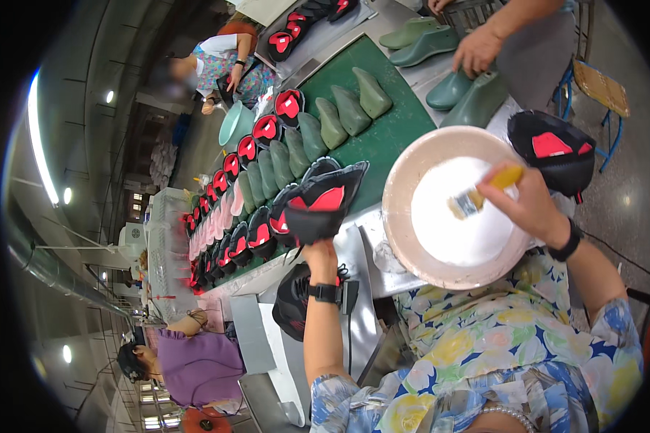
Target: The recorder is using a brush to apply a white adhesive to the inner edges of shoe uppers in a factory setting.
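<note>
Hands point(531, 208) hold black upper point(323, 208) left, brush point(472, 201) right.

The yellow-handled brush is slanting, bristles lower left point(471, 201), over white liquid point(448, 242) that's pooling inside a round beige basin point(400, 209); left of that, a black shoe upper point(318, 222) is being held, flashing red inside.

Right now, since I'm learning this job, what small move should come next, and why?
Probably bring the brush to the black shoe upper: the right hand holds the brush over white liquid in the basin, while the left hand holds the upper apart.
</note>
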The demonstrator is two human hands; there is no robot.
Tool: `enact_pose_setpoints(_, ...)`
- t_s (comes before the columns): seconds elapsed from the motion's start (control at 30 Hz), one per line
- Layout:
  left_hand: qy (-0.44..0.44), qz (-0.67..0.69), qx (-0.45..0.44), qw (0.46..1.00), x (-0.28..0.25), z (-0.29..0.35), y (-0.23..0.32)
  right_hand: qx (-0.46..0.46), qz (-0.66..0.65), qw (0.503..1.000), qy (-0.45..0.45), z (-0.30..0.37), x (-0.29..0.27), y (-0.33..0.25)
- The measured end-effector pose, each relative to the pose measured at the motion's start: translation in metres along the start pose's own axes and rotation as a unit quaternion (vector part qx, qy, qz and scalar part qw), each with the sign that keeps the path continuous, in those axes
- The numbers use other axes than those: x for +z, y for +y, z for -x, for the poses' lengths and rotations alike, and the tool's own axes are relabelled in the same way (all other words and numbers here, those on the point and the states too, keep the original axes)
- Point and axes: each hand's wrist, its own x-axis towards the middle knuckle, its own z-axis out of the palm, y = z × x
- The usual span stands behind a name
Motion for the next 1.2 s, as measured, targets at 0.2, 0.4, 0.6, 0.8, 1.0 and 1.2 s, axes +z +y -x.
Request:
enact_pose_setpoints(0.2,-0.065,0.033,-0.053,0.996,0.071,-0.066,-0.073,0.115,0.024,0.992,-0.053,0.032,0.000,0.012)
enact_pose_setpoints(0.4,-0.078,-0.453,0.023,0.888,0.014,-0.105,-0.180,0.090,0.055,0.994,-0.036,0.050,0.018,0.031)
enact_pose_setpoints(0.6,-0.118,-0.504,0.078,0.852,0.009,-0.078,-0.052,0.101,0.056,0.993,-0.019,0.046,0.010,0.044)
enact_pose_setpoints(0.8,-0.031,-0.685,-0.004,0.728,-0.145,0.010,0.062,0.079,0.060,0.994,-0.039,0.047,0.018,0.042)
enact_pose_setpoints(1.0,-0.074,-0.845,-0.024,0.530,-0.119,0.075,0.006,0.053,0.120,0.989,-0.068,0.046,0.016,0.045)
enact_pose_setpoints(1.2,-0.094,-0.774,0.081,0.621,-0.120,0.055,0.079,0.118,0.078,0.969,-0.201,-0.008,0.006,0.036)
